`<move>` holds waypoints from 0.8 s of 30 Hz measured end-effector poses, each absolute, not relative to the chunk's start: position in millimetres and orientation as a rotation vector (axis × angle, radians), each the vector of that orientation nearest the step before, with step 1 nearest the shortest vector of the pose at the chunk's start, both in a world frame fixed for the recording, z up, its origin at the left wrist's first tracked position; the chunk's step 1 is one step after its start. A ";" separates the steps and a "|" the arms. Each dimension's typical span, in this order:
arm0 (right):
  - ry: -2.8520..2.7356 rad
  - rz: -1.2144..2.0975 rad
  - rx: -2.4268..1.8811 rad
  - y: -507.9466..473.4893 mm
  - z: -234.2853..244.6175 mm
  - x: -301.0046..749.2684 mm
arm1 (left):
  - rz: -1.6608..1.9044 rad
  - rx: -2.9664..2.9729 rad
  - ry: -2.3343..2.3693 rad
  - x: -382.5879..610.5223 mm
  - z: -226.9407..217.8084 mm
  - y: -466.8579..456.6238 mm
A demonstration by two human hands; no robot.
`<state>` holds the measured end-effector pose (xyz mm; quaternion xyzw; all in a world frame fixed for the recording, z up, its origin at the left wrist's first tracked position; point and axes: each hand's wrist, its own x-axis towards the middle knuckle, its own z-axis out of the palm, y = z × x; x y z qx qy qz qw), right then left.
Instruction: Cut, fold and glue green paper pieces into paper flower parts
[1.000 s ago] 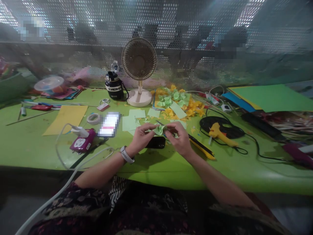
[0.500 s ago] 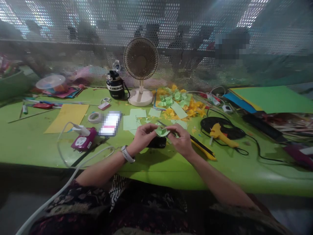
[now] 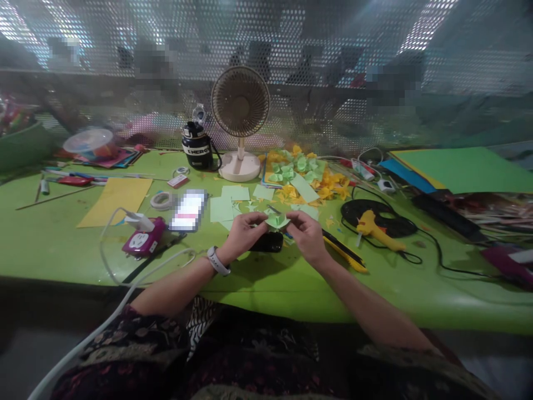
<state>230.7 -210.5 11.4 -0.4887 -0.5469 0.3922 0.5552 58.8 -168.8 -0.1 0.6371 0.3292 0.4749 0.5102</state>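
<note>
Both my hands are raised just above the green table (image 3: 50, 244), pinching one small pale green folded paper piece (image 3: 277, 221) between them. My left hand (image 3: 244, 236), with a white watch on its wrist, grips the piece's left side with curled fingers. My right hand (image 3: 307, 236) holds its right side with fingertips pressed together. A black oblong object (image 3: 268, 242) lies on the table right under the hands. Pale green paper sheets (image 3: 227, 206) lie just behind them.
A small fan (image 3: 240, 119), a black bottle (image 3: 195, 145), a pile of yellow and green paper flowers (image 3: 306, 175), a yellow glue gun (image 3: 375, 228) on black cable, a yellow cutter (image 3: 345, 253), a phone (image 3: 187, 210), tape rolls, a magenta power plug (image 3: 141, 241), coloured sheets (image 3: 462, 166).
The green paper piece has been turned and reshaped slightly between my fingers. My hands stay in about the same spot above the table.
</note>
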 end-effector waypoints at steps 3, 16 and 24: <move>-1.293 0.928 -1.169 -209.6 10.9 230.8 | 1.158 1.570 0.820 58.0 -0.3 -167.6; -1.168 1.096 -1.264 -198.2 11.2 238.6 | 1.123 1.661 0.863 52.7 3.6 -159.2; -1.138 1.083 -1.247 -191.4 8.4 240.9 | 1.166 1.662 0.969 51.6 2.4 -157.6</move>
